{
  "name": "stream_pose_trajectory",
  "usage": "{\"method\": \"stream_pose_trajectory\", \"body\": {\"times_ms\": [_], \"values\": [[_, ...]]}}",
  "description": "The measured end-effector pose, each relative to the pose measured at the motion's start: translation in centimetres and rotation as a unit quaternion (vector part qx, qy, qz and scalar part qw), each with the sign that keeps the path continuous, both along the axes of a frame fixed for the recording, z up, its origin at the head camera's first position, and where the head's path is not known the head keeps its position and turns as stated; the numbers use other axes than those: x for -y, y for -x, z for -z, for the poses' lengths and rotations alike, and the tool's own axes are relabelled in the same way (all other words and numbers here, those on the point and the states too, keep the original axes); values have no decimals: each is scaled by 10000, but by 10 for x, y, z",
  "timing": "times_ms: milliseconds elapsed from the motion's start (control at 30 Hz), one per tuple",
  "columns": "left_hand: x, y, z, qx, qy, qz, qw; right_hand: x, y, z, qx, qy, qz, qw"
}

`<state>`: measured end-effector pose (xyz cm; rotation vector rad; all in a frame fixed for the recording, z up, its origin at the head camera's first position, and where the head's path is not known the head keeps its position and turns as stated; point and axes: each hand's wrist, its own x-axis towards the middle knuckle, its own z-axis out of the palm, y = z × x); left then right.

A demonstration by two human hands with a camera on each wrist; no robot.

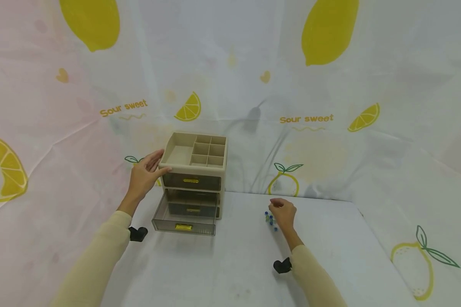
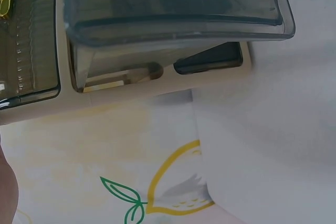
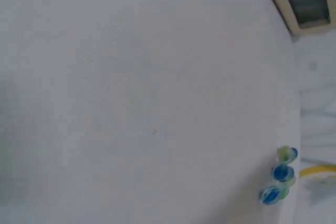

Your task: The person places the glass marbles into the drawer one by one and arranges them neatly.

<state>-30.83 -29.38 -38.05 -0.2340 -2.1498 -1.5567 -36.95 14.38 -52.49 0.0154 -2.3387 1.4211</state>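
My left hand (image 1: 145, 175) rests on the upper left corner of a beige drawer organizer (image 1: 223, 179), its thumb along the front edge and its fingers at the side. Below the closed top drawer (image 1: 169, 181), a smoky see-through drawer (image 1: 201, 229) with a yellow handle is pulled out; it also sticks out in the left wrist view (image 2: 178, 30). My right hand (image 1: 285, 213) has its fingers bent, with the fingertips close over several small clear blue-and-green pieces (image 1: 271, 222) on the table. I cannot tell whether it pinches one. The pieces (image 3: 282, 172) cluster at lower right in the right wrist view.
The white table (image 1: 238, 256) meets a lemon-print cloth (image 1: 230, 85) at the back and sides. Divided compartments (image 1: 209, 150) make up the organizer's top. Beside each forearm shows a black wrist piece, one on the left (image 1: 138, 234) and one on the right (image 1: 282, 266).
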Motion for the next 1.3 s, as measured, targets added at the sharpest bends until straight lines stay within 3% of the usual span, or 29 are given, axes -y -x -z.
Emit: {"method": "stream_pose_trajectory", "body": {"times_ms": [467,633,733,933,1133,1300], "values": [[-7,-11,-12,8,-23,92,10000,45,-10,-33,-394,651,-852,9935],[-7,-12,-11,19,-71,104,9999,63,-18,-46,-612,1104,-1429,9817],[-7,-11,-11,12,-112,105,9999,74,-29,-61,-712,1279,-1804,9726],[-8,-11,-11,-21,-216,196,9996,92,-50,-86,-621,1316,-2073,9674],[-8,-12,-11,-24,-171,147,9997,109,-59,-91,-802,1201,-2337,9615],[-7,-12,-11,-6,-176,130,9998,121,-68,-95,-1038,1138,-2788,9479]]}}
